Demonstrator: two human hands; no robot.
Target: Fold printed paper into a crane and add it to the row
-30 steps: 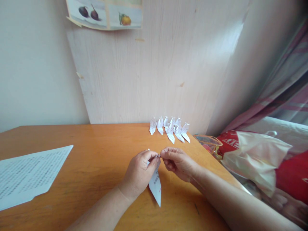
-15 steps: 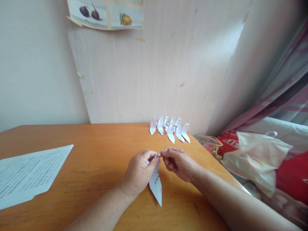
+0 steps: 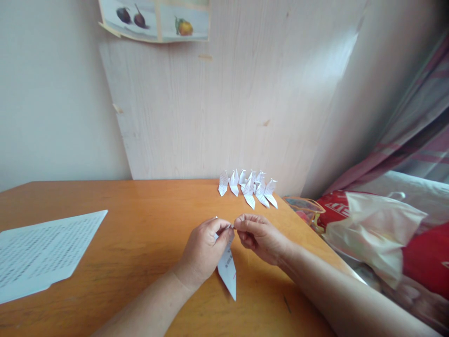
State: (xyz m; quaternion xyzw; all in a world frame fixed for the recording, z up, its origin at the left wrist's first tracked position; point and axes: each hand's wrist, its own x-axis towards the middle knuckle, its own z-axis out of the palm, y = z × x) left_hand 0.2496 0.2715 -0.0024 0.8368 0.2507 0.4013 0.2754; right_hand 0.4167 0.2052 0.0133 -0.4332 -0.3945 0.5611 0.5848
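A folded white paper figure (image 3: 228, 274) with printed characters hangs tilted above the wooden table, its pointed end toward me. My left hand (image 3: 204, 248) is closed on its upper part, with thumb and forefinger pinching near the far tip. At that same tip, my right hand (image 3: 261, 238) pinches the small end of the paper between thumb and forefinger, its other fingers curled. The fingers hide most of the tip. Beyond my hands, several finished-looking folded paper birds (image 3: 249, 192) stand in a cluster near the table's back right edge.
A stack of printed paper sheets (image 3: 52, 252) lies on the left of the wooden table (image 3: 140, 224). To the right, past the table edge, are red and white plastic bags (image 3: 375, 229) and a curtain (image 3: 396, 135). A wood-grain panel (image 3: 217, 107) rises behind the table.
Almost nothing differs. Both hands keep their pinch on the folded paper's tip, and the small white bit between the fingertips shows less now.
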